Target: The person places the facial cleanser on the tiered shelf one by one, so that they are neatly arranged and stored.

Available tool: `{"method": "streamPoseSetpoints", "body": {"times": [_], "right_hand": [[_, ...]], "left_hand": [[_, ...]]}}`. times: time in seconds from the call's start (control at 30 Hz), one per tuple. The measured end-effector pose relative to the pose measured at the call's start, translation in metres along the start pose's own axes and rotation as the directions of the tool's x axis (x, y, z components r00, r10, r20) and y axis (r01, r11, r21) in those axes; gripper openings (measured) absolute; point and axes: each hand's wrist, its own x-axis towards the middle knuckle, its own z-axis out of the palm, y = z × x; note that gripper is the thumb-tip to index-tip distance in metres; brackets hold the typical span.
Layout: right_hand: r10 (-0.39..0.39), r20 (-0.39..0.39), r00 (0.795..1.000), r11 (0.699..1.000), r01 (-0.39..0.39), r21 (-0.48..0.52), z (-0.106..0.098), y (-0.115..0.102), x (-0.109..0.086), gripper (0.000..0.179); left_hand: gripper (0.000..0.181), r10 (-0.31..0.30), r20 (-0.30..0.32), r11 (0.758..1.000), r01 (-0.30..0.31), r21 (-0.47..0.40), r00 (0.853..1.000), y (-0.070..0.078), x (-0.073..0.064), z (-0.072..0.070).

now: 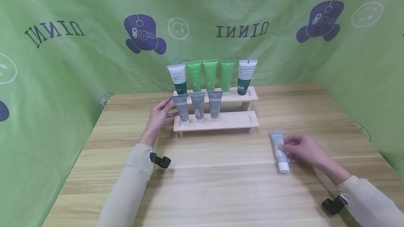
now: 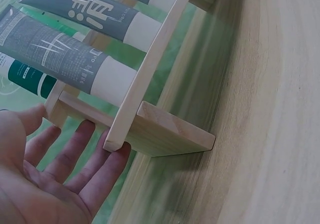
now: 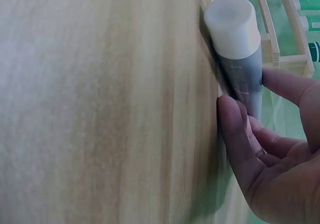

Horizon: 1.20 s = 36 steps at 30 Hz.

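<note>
A two-tier wooden rack [image 1: 217, 123] stands on the table. My left hand [image 1: 161, 115] is at its left end; in the left wrist view the fingertips [image 2: 117, 156] touch the ends of the boards, fingers only slightly bent. On the lower tier stand three grey tubes, caps down, the leftmost grey tube [image 1: 181, 109] nearest that hand. To the right of the rack, my right hand [image 1: 303, 150] pinches another grey tube [image 1: 277, 151] between thumb and fingers. This tube lies along the table, its white cap [image 3: 231, 26] toward me. Whether it touches the wood is unclear.
Along the upper tier are three green tubes [image 1: 209, 74] in the middle, with a white-and-green tube [image 1: 178, 78] at the left end and another white-and-green tube [image 1: 246, 76] at the right. A green printed curtain [image 1: 202, 2] hangs behind and beside the wooden table [image 1: 205, 185].
</note>
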Motion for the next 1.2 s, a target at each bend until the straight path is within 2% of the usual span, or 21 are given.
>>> {"method": "streamPoseSetpoints", "body": {"times": [0.37, 0.77, 1.0, 1.2], "right_hand": [[0.011, 0.034, 0.999, 1.000, -0.012, 0.016, -0.004, 0.000, 0.000, 0.063], [-0.006, 0.077, 0.997, 0.985, -0.007, 0.171, -0.004, 0.005, 0.003, 0.062], [-0.047, 0.054, 0.997, 0.985, 0.037, 0.168, -0.002, -0.006, 0.006, 0.065], [-0.110, 0.016, 0.994, 0.980, 0.106, 0.168, -0.005, -0.026, 0.012, 0.062]], "left_hand": [[0.057, 0.014, -0.008, 1.000, -0.014, 0.012, 1.000, -0.001, 0.001, -0.002], [0.056, 0.018, -0.040, 1.000, -0.019, -0.008, 0.999, -0.002, -0.001, 0.000], [0.056, 0.013, -0.043, 1.000, -0.013, -0.004, 0.999, -0.004, 0.000, 0.000], [0.056, 0.030, -0.030, 1.000, -0.030, 0.001, 0.999, -0.004, 0.002, 0.000]]}}
